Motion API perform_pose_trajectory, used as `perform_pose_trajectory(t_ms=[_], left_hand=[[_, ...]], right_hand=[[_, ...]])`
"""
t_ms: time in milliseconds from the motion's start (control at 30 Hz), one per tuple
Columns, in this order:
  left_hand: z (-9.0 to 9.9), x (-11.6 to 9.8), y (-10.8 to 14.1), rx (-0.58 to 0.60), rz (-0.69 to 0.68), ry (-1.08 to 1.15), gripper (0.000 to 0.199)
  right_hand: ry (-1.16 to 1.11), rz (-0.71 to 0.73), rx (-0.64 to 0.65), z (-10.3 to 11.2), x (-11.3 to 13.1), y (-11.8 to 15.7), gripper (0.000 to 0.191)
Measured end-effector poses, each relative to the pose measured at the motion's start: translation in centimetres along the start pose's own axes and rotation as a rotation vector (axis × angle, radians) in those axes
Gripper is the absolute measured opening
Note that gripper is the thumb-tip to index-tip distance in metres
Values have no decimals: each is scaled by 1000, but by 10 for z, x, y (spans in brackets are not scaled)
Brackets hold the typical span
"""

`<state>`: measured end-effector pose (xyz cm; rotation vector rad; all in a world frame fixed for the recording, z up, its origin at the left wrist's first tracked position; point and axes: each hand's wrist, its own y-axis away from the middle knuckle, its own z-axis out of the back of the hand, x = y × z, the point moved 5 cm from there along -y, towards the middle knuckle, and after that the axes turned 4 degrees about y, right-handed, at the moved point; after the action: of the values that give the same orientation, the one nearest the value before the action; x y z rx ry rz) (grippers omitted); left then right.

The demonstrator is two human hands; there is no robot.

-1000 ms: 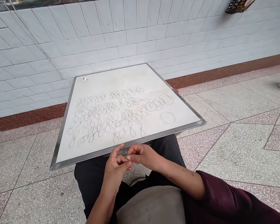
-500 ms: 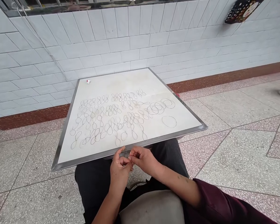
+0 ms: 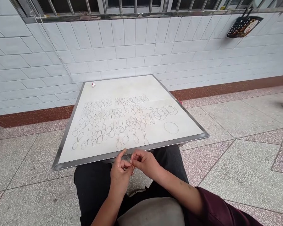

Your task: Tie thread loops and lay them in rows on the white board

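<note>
Left hand [image 3: 119, 174] and right hand [image 3: 146, 163] meet at near edge of worktop [image 3: 122, 86], above lap. Fingers of both pinched together on thin wire [image 3: 135, 171]; exact grip point hidden. One left finger sticks out toward edge. Wire loops [image 3: 118, 113] crowd worktop ahead in rows, many overlapping. Lone ring [image 3: 165, 125] near right. Small white-red item [image 3: 93, 85] by far left corner. Tiled wall [image 3: 103, 56] behind, bag [image 3: 245, 26] hanging right.
</note>
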<state>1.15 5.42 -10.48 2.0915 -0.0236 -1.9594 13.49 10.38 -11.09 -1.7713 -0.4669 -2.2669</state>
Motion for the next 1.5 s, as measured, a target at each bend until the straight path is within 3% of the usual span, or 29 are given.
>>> perform_pose_trajectory(t_ms=[167,300,400,500,700,1000,1333,1500], left_hand=[[0,6,-2,-62,-40,-37,64],[0,11,-4,-32,71,163,73],[3,9,-3,-20,134,212,76],[6,7,-2,-27,157,226,79],[8,4,-1,-19,176,218,80],[3,-4,1,67,164,169,82],[-3,3,-1,120,179,219,76],[-2,0,2,123,194,227,85]], right_hand=[[254,58,-77,-1,-1,0,14],[-57,-70,81,-3,-13,-6,6],[-293,-154,210,-3,-12,-7,26],[-374,-201,244,-1,-7,-4,39],[-441,-216,275,-1,-2,1,40],[-458,-173,267,-1,-14,-1,32],[-552,-139,271,-10,-25,2,39],[-487,-84,277,-1,-14,6,37]])
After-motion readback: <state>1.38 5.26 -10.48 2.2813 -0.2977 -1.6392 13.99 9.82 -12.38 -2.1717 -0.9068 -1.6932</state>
